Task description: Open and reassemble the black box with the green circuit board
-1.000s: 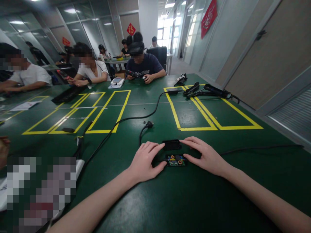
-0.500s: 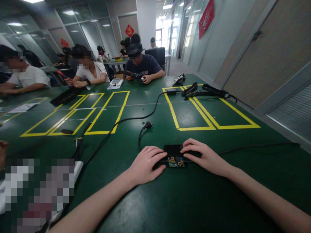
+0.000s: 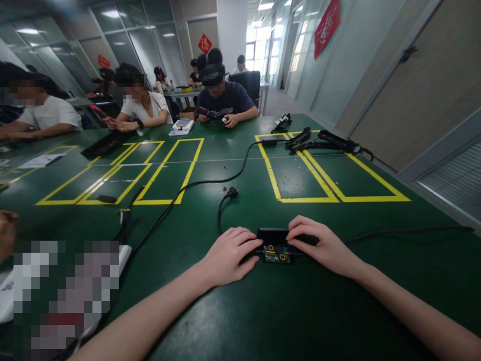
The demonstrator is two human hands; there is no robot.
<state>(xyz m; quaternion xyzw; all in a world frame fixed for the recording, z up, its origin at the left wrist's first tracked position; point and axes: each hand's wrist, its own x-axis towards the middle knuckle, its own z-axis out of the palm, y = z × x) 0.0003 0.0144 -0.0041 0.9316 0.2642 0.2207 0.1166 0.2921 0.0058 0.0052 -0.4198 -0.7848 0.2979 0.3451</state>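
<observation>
An opened black power adapter case lies on the table in front of me. Its lower half holds a green circuit board (image 3: 276,254) with copper-ringed coils. Behind the board stands the black cover (image 3: 272,234), tilted up along the far side. My left hand (image 3: 233,253) is closed around the left end, its forefinger at the cover and its thumb beside the board. With thumb and fingers, my right hand (image 3: 319,243) pinches the cover's right end. A black cable leaves the case on each side, partly hidden by my hands.
A black plug (image 3: 233,192) on its cord lies just beyond the case. Another black cable (image 3: 210,180) crosses the green table (image 3: 240,321). Yellow tape rectangles (image 3: 308,200) mark the surface. Black cable bundles (image 3: 334,141) lie at the far right. Several people sit opposite.
The cover has tipped up, showing its edge more and its broad face less. My right fingers moved slightly with it. The whole view has shifted a little.
</observation>
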